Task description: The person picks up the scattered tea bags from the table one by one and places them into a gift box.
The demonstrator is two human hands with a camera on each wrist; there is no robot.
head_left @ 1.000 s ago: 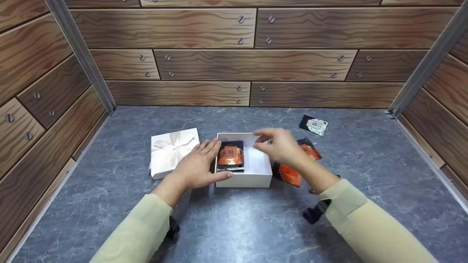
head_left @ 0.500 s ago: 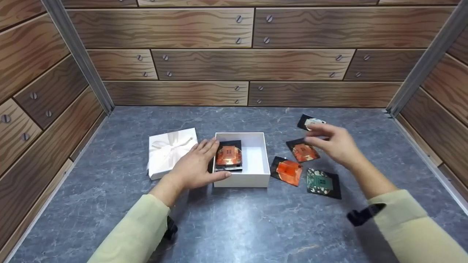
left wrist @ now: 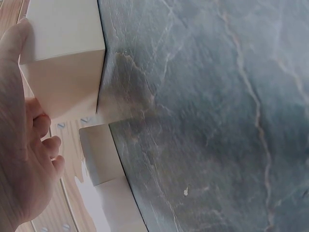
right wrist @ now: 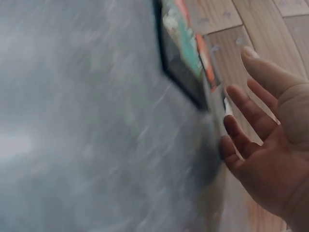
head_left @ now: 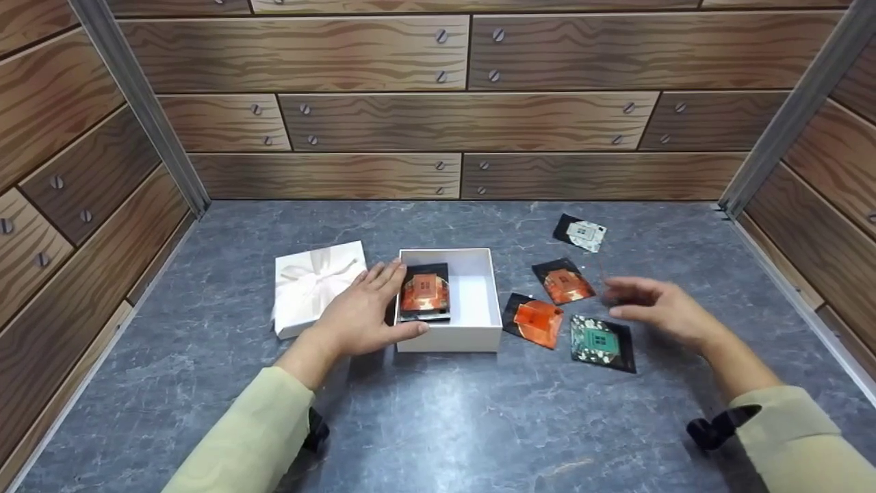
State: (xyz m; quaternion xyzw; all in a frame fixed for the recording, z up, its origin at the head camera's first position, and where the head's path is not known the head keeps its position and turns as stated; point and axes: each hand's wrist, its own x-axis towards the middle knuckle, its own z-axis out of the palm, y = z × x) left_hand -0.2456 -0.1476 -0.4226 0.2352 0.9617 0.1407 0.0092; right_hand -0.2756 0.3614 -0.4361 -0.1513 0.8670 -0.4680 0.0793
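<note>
box [head_left: 448, 339] partly hidden, sleeves [head_left: 239, 435] cut off

Gray-blue marbled desk [head_left: 547, 431], lt. veins, glare nr. front ctr. Behind: wood-plank-pattern back wall [head_left: 383, 120] w/ slotted screw heads [head_left: 441, 35]; similar L side wall [head_left: 61, 116] & R side wall [head_left: 842, 147]. Gray metal L post [head_left: 147, 109] & R post [head_left: 787, 113] at back corners.

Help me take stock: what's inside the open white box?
In the box, an orange packet lies at left; another edge shows beneath it, the rest underneath is covered.
</note>
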